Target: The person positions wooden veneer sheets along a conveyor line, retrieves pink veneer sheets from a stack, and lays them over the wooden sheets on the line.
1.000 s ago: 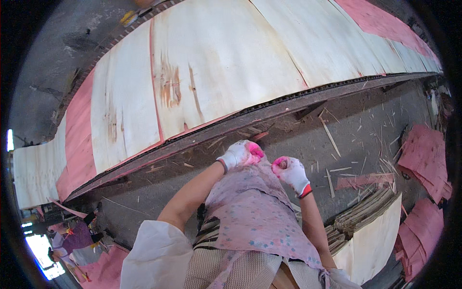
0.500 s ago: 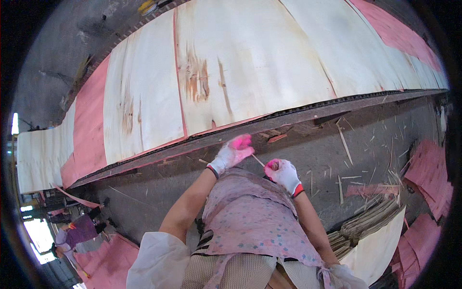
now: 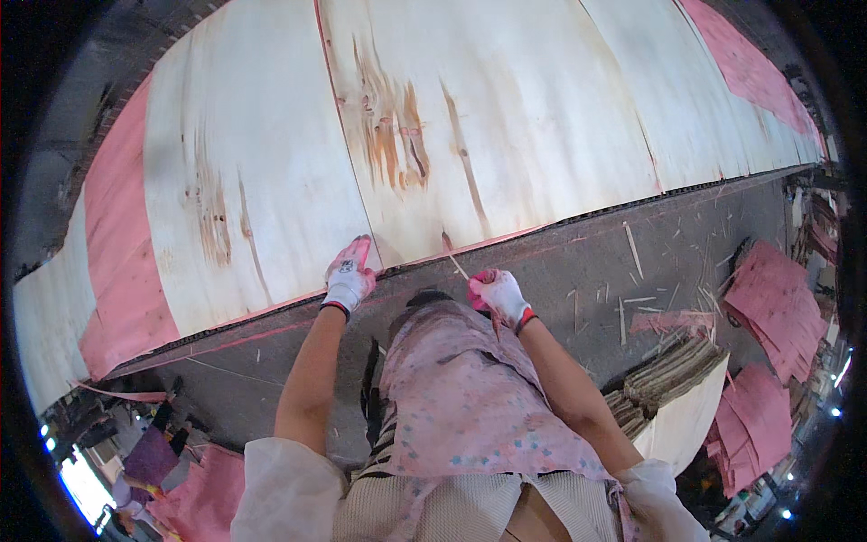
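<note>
Long, pale wood veneer sheets (image 3: 262, 117) lie edge to edge across a long bench in front of me. At the seam by the near edge, my left hand (image 3: 350, 273), in a white glove with pink-stained fingers, rests on the veneer, its fingers stretched out. My right hand (image 3: 498, 296), gloved alike, is closed just off the bench edge. From its fingers a thin, pale wood strip (image 3: 460, 266) points up toward the edge. A small reddish-brown sliver (image 3: 496, 327) hangs below that hand; whether it is held cannot be made out.
Pink veneer (image 3: 131, 217) shows at the bench's left and far right. Wood splinters (image 3: 634, 250) litter the grey floor. A stack of veneer pieces (image 3: 673, 370) stands to my right, with pink sheets (image 3: 778, 307) beyond. Another person (image 3: 152, 454) is at the lower left.
My hands have moved apart. The left has gone from the air before me onto the veneer near the seam; the right still holds the strip. My view has shifted closer to the bench.
</note>
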A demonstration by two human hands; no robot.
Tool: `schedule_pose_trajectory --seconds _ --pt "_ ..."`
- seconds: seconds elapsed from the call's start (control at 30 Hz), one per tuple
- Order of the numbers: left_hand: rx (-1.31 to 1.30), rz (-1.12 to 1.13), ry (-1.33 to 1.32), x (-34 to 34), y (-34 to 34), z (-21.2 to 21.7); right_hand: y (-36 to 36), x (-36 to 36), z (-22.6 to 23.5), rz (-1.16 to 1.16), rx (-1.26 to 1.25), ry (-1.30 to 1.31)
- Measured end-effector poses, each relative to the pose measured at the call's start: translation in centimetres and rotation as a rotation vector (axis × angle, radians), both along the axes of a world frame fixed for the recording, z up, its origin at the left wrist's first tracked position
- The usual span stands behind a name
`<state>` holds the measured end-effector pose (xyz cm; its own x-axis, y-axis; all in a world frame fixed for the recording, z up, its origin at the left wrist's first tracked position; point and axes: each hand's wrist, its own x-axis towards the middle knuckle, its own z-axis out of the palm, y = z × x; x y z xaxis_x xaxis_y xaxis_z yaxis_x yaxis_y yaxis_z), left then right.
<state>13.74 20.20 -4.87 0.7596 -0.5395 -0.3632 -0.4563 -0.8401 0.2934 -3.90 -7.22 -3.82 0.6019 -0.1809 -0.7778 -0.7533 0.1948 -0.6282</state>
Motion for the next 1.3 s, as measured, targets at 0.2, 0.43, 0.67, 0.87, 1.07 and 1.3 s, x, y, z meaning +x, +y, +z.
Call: schedule_pose_trajectory --seconds 0.2,0.43,0.67,0.87,1.07,1.3 --pt "-0.050 0.113 0.264 3.2 -2.9 4.3 2.5 3.7 -4.2 -0.302 0.024 0.064" --pt "-0.206 -0.419 -0.060 2.6 -9.5 1.4 4.1 6.6 -4.5 -0.534 0.160 0.051" --pt "0.101 -0.482 0.011 1.3 -11.2 -3.4 2.2 6.3 -2.2 -0.454 0.531 0.053" --pt "0.155 -0.555 0.053 2.4 -11.4 -2.7 -1.3 3.6 -1.6 -0.650 0.291 -0.107" --pt "0.140 -0.607 -0.025 1.6 -12.9 -1.4 -10.3 -7.9 -3.2 -1.185 -0.054 -0.168" --pt "0.028 -0.609 -0.253 0.3 -8.2 -3.0 -9.3 -27.6 -13.3 -1.023 -0.676 0.321"
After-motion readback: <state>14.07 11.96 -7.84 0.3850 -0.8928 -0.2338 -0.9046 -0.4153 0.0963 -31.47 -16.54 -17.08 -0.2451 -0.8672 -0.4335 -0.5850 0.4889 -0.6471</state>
